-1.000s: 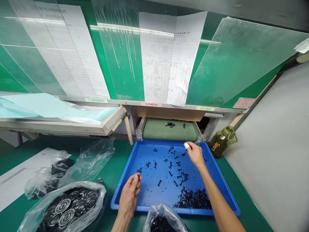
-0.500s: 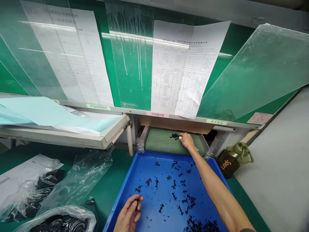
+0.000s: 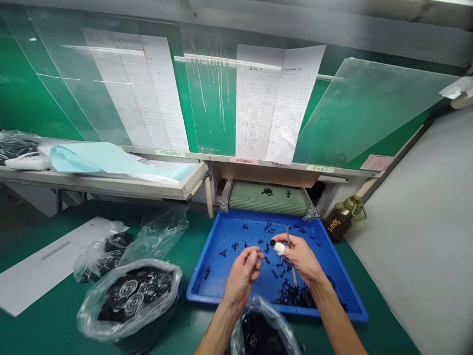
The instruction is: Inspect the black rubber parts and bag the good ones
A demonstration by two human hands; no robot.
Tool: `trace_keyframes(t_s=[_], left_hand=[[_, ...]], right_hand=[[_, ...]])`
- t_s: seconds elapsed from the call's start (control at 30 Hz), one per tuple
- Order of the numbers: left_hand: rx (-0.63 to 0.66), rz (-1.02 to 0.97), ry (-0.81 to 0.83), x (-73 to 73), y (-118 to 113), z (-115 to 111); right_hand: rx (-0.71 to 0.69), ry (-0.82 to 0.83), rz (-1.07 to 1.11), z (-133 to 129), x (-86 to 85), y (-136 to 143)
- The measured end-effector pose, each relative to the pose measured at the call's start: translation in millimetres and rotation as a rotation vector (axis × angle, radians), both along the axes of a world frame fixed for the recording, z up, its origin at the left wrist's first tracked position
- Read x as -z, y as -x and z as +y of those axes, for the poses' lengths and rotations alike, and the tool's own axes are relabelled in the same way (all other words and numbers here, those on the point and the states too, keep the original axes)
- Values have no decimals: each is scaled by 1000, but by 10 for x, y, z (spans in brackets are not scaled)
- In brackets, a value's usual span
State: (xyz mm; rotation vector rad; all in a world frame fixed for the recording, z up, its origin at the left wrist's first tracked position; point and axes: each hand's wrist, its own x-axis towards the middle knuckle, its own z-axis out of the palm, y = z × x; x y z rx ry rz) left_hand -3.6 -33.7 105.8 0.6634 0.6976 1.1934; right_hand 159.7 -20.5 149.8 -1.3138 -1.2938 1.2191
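Note:
My right hand (image 3: 301,256) is over the blue tray (image 3: 201,291). Its fingertips grip a small round black part (image 3: 272,242), and a thin metal stick-like tool (image 3: 291,261) lies across the same hand. Something white (image 3: 280,248) covers its thumb tip. Close by on the left, my left hand (image 3: 244,271) is closed with its fingers curled; whatever is in them is hidden. Beneath the hands, small black pieces (image 3: 291,293) lie scattered in the tray and heaped near its front.
A green ribbed conveyor belt (image 3: 247,197) with black bits ends at the tray's back. Plastic bags of black rings (image 3: 129,296) and black parts (image 3: 262,335) stand in front. A bottle (image 3: 340,219) stands right; a raised shelf (image 3: 177,190) is at left.
My right hand has come back from the belt to above the tray, now with the round black part. My left hand has moved right, beside it. The view has shifted, showing the front bag.

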Motion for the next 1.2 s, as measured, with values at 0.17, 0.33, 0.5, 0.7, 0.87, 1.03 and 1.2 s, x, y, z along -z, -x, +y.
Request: trace_keyframes(t_s=[0.17,0.33,0.5,0.7,0.87,1.03,1.2], left_hand=[[107,-15,-74,-226,-262,-399],[91,-58,-51,-251,-262,-672],[71,-87,-24,-301,-223,-816],[54,-124,11,-291,-246,-905],[27,-145,32,-253,-285,-924],[9,-115,28,-220,-324,-926],[-23,-62,16,-195,-344,-944]], right_hand=[[70,-174,-215,-637,-45,58],[76,-389,-411,-1038,-37,22],[100,-403,-531,-1297,40,-25],[188,-453,-686,-1463,82,33],[191,-498,-865,-1514,75,113],[231,-549,-924,-1505,112,170],[251,-529,-987,-1500,115,205]])
